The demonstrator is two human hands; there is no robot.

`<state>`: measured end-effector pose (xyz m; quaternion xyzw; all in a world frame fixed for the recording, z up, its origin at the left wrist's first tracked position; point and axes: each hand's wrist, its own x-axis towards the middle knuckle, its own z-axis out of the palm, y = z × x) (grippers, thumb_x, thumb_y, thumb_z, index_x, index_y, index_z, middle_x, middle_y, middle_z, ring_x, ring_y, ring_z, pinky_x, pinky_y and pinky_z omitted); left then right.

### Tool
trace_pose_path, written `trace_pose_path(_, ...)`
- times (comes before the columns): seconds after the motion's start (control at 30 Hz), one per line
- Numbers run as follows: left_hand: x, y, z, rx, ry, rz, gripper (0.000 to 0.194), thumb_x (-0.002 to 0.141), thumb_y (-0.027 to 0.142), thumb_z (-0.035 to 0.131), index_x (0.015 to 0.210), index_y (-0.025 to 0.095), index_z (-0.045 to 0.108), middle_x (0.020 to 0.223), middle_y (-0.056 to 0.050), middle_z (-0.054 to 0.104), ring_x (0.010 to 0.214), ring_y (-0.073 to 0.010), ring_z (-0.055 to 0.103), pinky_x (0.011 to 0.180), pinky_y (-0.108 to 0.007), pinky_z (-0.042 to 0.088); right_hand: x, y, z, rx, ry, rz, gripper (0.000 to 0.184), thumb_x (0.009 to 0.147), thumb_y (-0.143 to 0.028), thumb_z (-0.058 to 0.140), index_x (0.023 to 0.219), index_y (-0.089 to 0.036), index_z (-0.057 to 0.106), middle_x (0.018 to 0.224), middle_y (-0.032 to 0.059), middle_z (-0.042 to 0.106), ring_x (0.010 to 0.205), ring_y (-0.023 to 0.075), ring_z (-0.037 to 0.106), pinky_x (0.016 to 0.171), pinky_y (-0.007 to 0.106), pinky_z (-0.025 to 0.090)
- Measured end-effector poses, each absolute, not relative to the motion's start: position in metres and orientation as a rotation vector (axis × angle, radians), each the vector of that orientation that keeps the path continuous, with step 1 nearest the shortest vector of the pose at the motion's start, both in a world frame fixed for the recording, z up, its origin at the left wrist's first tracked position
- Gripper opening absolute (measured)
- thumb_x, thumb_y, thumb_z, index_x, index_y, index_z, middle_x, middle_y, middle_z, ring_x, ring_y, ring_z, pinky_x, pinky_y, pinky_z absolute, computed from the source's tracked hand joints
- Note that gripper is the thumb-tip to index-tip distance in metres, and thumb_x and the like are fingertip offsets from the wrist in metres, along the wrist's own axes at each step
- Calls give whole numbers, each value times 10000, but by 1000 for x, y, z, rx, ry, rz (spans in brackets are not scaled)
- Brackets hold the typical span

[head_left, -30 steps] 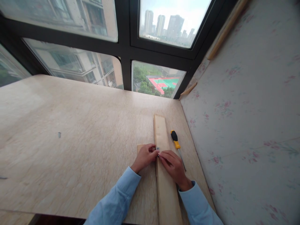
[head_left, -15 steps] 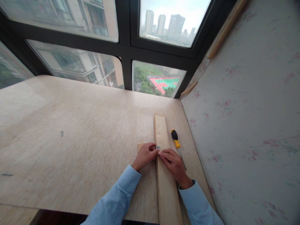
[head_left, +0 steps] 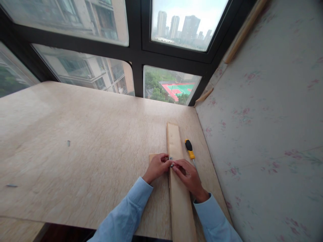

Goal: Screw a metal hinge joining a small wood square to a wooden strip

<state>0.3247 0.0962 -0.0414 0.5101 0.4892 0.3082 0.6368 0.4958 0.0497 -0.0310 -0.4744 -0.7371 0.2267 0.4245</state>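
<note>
A long pale wooden plank (head_left: pixel 176 195) lies on the marble-patterned table (head_left: pixel 88 151), running away from me. A shorter wooden piece (head_left: pixel 152 157) sticks out from under my left hand (head_left: pixel 156 167). A small metal bracket (head_left: pixel 170 158) sits where the two boards meet. My left hand pinches at the bracket with curled fingers. My right hand (head_left: pixel 187 175) rests on the plank and pinches a small metal part (head_left: pixel 172 165), probably a screw, against the bracket. Both fingertips meet at the joint.
A yellow-and-black screwdriver (head_left: pixel 190 153) lies on the table just right of the plank. A floral-papered wall (head_left: pixel 264 134) rises close on the right. Two small screws (head_left: pixel 68 143) (head_left: pixel 11 185) lie far left. Windows stand behind the table.
My hands have stayed at the bracket with only slight finger shifts. The view has drifted a little; nothing else has moved.
</note>
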Motion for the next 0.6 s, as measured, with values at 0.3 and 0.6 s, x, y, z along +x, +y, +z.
trace_pose_path(0.3,327,98,-41,1157,1139,679,282,798,257,628,1022,93,674,916,-114,721,801,-212,690,594,-267,553,538,58,-21,-1553,-1368,474,310,903,-415,598,1071,-173,691,1084,123,692,913,216,665,757,342,555)
trace_pose_path(0.6,328,98,-41,1152,1189,694,250,787,197,634,1011,96,676,869,-88,712,797,-211,685,579,-264,554,567,107,-25,-1991,-1406,645,323,619,-391,774,822,-145,719,824,108,684,741,231,601,706,335,437)
